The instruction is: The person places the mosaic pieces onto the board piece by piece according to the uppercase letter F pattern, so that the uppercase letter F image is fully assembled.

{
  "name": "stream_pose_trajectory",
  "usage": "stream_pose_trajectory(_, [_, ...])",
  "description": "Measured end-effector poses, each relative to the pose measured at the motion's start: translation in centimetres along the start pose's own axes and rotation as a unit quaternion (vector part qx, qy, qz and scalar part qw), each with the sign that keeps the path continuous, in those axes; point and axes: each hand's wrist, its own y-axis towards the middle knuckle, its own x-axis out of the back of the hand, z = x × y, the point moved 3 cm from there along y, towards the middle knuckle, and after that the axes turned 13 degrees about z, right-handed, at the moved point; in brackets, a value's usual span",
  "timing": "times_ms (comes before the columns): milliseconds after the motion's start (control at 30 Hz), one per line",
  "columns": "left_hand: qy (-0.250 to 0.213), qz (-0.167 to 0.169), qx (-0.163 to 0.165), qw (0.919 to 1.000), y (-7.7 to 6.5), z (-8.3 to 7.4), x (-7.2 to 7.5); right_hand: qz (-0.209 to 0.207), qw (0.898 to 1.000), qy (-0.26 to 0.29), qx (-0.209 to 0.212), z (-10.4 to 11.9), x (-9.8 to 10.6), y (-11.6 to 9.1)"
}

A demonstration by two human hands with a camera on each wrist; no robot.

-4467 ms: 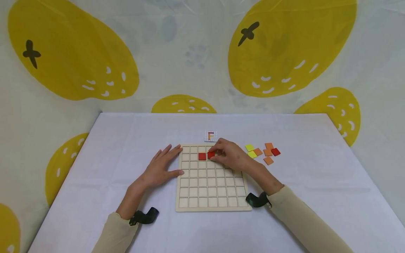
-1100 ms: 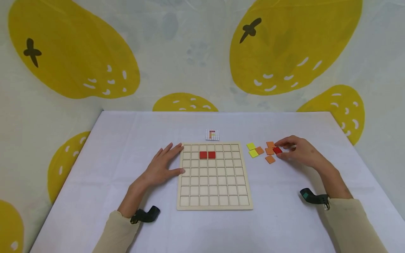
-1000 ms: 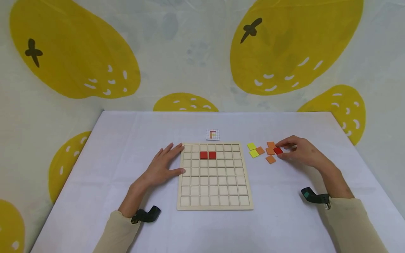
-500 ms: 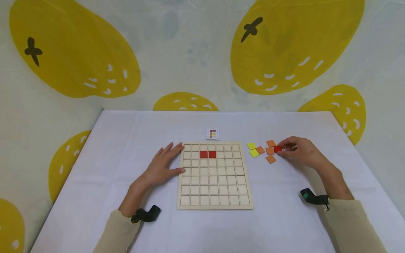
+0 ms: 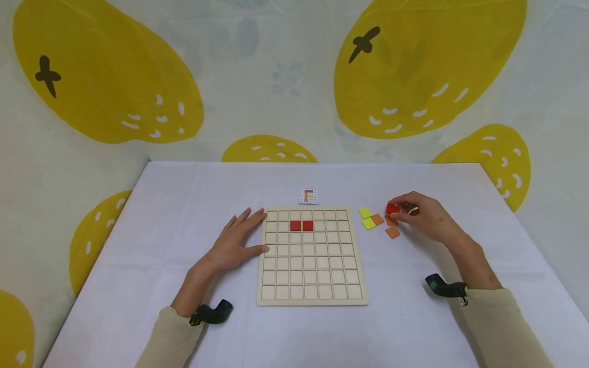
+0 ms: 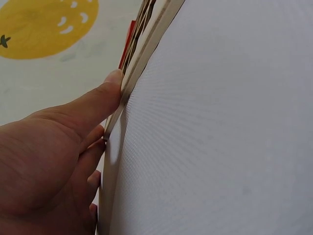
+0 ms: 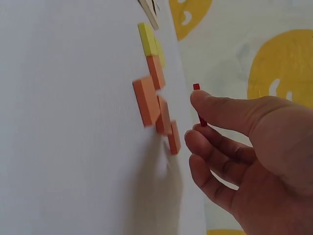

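In the head view a square wooden grid board (image 5: 314, 301) lies on the table with two red tiles (image 5: 301, 225) side by side in its second row. My left hand (image 5: 232, 248) rests at the board's left edge, fingers spread, with the thumb on the rim. My right hand (image 5: 421, 214) pinches a red square tile (image 7: 202, 120) between thumb and fingers. The right wrist view shows this tile raised off the table. Below it lie orange tiles (image 7: 146, 100), partly covered by the hand in the head view.
Yellow tiles (image 5: 368, 223) touch an orange tile to the right of the board. A small printed card (image 5: 309, 196) with a coloured grid pattern lies behind the board. White cloth covers the table (image 5: 207, 189), and a fruit-patterned sheet (image 5: 269, 76) hangs behind.
A second red tile came to lie in the grid. My right hand then went to the loose tiles, took hold of another red tile, lifted it and moved left. The left hand stayed.
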Motion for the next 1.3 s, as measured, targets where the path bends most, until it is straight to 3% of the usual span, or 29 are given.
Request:
stream_pose_trajectory(467, [0.001, -0.002, 0.0, 1.0, 0.1, 0.0, 0.1, 0.011, 0.999, 0.009, 0.037, 3.7, -1.6, 1.8])
stream_pose_trajectory(967, [-0.004, 0.005, 0.005, 1.0, 0.0, 0.3, -0.1, 0.025, 0.996, 0.006, 0.091, 7.8, -5.0, 4.2])
stream_pose_trajectory(1300, [-0.007, 0.005, 0.004, 1.0, 0.0, 0.2, -0.1, 0.062, 0.995, 0.008, 0.08, 9.6, -7.3, 4.9])
